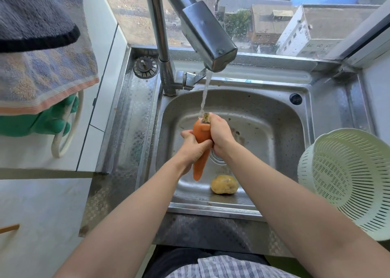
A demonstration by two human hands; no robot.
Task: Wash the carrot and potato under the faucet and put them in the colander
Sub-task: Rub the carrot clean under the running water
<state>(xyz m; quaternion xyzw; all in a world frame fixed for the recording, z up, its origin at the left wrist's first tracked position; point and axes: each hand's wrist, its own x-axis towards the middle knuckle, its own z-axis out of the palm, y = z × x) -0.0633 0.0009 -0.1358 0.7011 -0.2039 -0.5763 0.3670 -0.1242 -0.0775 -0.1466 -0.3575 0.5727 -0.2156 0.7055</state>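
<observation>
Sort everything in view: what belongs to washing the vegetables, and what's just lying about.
For the job: carrot, held by left hand and right hand under the running faucet; potato in the sink; colander.
Lying about: towel, green glove, drain plug on the sink ledge.

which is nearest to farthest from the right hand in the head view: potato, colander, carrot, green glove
1. carrot, held in the right hand under the faucet.
2. potato, lying in the sink.
3. colander, right of the sink.
4. green glove, hanging far left.
</observation>
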